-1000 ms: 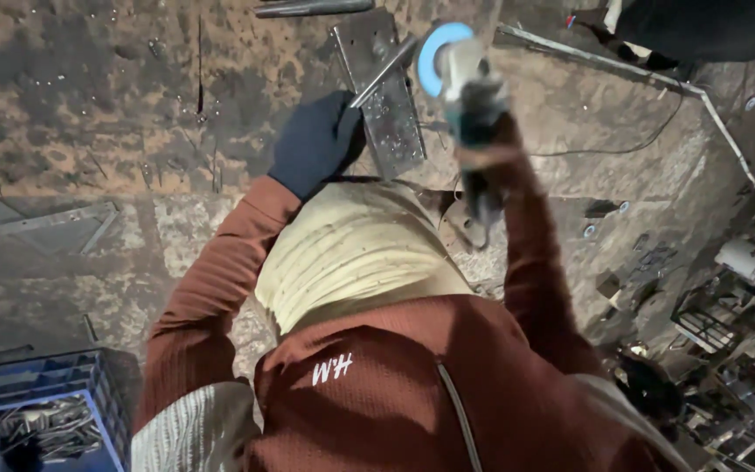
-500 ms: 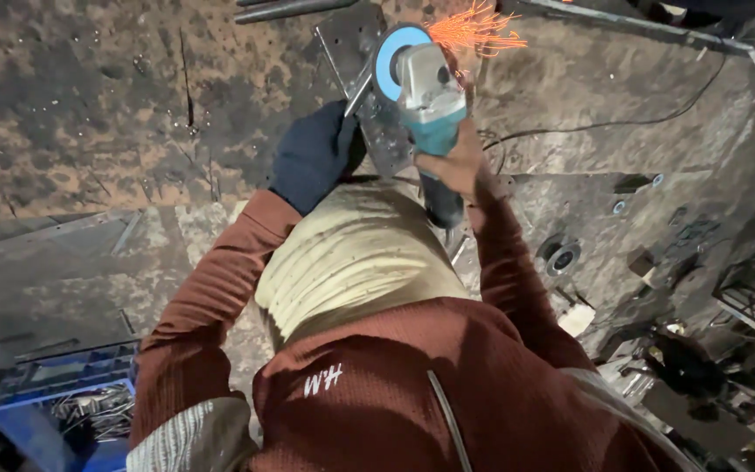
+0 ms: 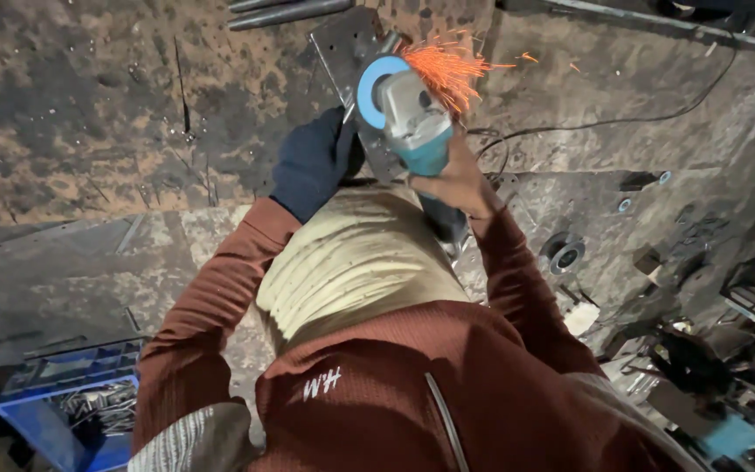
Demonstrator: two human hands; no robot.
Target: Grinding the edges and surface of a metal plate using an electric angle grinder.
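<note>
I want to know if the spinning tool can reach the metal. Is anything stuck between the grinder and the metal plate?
Nothing visible is in between. The angle grinder, held in the right hand, already meets the metal plate, and orange sparks fly from its far side. The gloved left hand rests on the plate beside the disc, not under it.

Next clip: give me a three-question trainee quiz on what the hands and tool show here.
1. True or false: orange sparks fly from the teal angle grinder.
2. Which hand wears the dark blue glove: A left, B right, C both?
3. Fill in: the gloved hand rests on the grey metal ___.

Key: 1 true; 2 A; 3 plate.
</note>
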